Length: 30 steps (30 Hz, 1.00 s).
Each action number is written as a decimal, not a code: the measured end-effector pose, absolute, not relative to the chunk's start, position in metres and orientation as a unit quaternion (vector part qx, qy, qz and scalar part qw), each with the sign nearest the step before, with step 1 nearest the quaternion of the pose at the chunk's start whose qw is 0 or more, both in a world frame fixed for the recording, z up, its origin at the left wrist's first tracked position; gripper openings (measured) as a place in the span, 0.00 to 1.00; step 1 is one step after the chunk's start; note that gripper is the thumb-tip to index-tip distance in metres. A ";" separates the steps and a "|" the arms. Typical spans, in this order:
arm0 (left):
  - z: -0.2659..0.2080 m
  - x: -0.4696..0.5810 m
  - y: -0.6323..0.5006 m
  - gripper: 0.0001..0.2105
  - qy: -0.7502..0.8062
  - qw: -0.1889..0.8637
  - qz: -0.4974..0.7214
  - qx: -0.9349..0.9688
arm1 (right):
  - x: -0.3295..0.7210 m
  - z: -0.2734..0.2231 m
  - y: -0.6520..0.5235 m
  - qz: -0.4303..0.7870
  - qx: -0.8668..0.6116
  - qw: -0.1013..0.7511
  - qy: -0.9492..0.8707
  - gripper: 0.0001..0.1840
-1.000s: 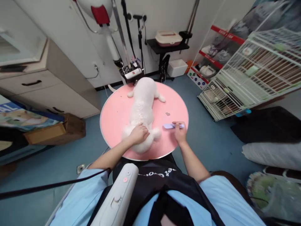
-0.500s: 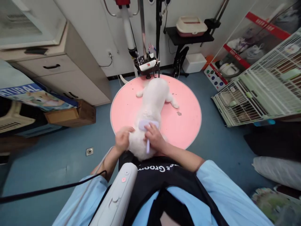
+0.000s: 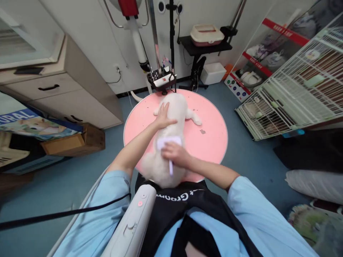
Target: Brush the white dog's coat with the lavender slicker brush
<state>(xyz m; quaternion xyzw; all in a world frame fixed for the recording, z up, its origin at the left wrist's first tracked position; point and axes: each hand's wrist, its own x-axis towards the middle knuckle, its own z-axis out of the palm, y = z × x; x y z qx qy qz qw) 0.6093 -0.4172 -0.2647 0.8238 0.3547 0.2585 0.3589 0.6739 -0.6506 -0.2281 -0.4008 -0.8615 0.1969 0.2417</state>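
A white, fluffy dog (image 3: 177,107) lies stretched out on a round pink table (image 3: 211,142), its head end close to my apron. My left hand (image 3: 164,118) rests on the dog's back with its fingers spread. In my right hand (image 3: 175,154) is a lilac slicker brush (image 3: 168,141), its head over the fur near the dog's neck and its thin handle pointing back toward me. The brush's bristle side is hidden. A white pet dryer (image 3: 134,221) with a pink button sticks up against my chest, left of the apron's lettering.
Behind the table stands a pole with a tool tray (image 3: 164,80). A black cord (image 3: 64,213) crosses on the left, near my sleeve. Wire cages (image 3: 292,85) stand on the right, a drawer cabinet (image 3: 64,82) and a cardboard box (image 3: 91,139) on the left.
My left hand has moved from beside the dog's head forward onto its back and spread open. My right hand still holds the brush near the neck. The view has shifted slightly.
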 end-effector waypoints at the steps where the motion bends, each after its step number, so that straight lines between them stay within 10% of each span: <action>1: -0.264 0.610 -0.410 0.56 0.349 0.349 0.250 0.833 | 0.675 -0.226 -0.645 0.173 -0.454 0.233 -0.842 0.17; 6: -0.264 0.618 -0.384 0.49 0.305 0.359 0.234 0.850 | 0.678 -0.219 -0.621 0.229 -0.294 0.127 -0.919 0.13; 11: -0.268 0.625 -0.361 0.31 0.338 0.432 0.280 0.788 | 0.681 -0.215 -0.595 0.142 -0.479 0.155 -0.852 0.15; 15: -0.267 0.624 -0.348 0.24 0.364 0.472 0.300 0.745 | 0.682 -0.214 -0.581 0.230 -0.209 0.134 -0.941 0.10; 19: -0.265 0.618 -0.347 0.22 0.374 0.554 0.320 0.672 | 0.690 -0.208 -0.561 0.144 -0.484 0.196 -0.840 0.16; 25: -0.277 0.602 -0.374 0.17 0.374 0.713 0.320 0.500 | 0.685 -0.202 -0.562 0.264 -0.229 0.123 -0.929 0.12; 30: -0.293 0.584 -0.419 0.15 0.340 0.792 0.312 0.400 | 0.680 -0.201 -0.542 0.172 -0.509 0.213 -0.816 0.15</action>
